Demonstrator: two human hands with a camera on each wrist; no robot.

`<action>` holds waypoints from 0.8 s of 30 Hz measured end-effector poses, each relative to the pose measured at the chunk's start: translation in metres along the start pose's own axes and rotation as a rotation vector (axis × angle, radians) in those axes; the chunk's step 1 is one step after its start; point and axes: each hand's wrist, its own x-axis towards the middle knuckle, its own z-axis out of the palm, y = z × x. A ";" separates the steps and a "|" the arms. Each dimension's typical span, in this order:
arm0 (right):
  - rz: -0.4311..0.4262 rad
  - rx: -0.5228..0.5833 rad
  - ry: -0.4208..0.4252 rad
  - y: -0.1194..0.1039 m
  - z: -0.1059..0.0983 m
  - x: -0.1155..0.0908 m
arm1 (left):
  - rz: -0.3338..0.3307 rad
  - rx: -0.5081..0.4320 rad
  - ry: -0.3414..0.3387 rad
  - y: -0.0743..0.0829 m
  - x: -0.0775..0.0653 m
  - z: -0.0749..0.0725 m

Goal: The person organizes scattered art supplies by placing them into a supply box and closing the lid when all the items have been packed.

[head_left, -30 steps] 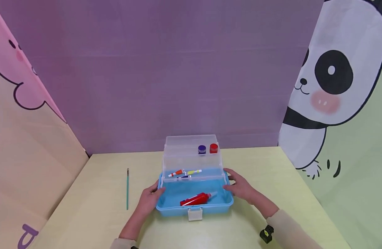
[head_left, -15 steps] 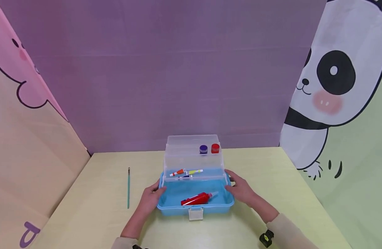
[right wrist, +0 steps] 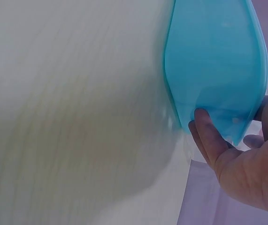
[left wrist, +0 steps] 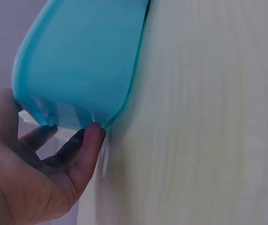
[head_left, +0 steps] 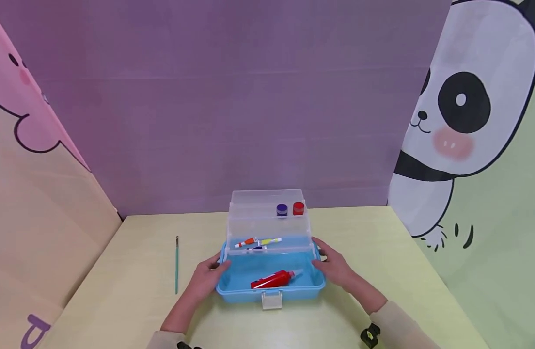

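I'm judging the blue box [head_left: 302, 293] to be light, stiff plastic and a bit slippery, so its two ends, up at the edge, are offering the surest hold; the red bottle [head_left: 274, 280] lying inside is probably prone to sliding under any tilt. The box is sitting between both hands: the left hand [head_left: 205, 279] is gripping its left end, the right hand [head_left: 338, 267] its right, thumbs lapping over (I'm not managing to tell whether it's fully resting on the surface [head_left: 132, 300]).

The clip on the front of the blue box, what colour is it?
The clip is white; it shows best in the head view.
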 end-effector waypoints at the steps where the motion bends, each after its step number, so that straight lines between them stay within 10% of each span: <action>1: -0.002 -0.004 -0.001 0.000 0.000 0.000 | 0.000 0.001 -0.009 0.000 0.001 -0.002; 24: 0.000 -0.002 -0.002 -0.006 0.000 -0.010 | 0.060 0.162 -0.015 -0.018 0.007 -0.088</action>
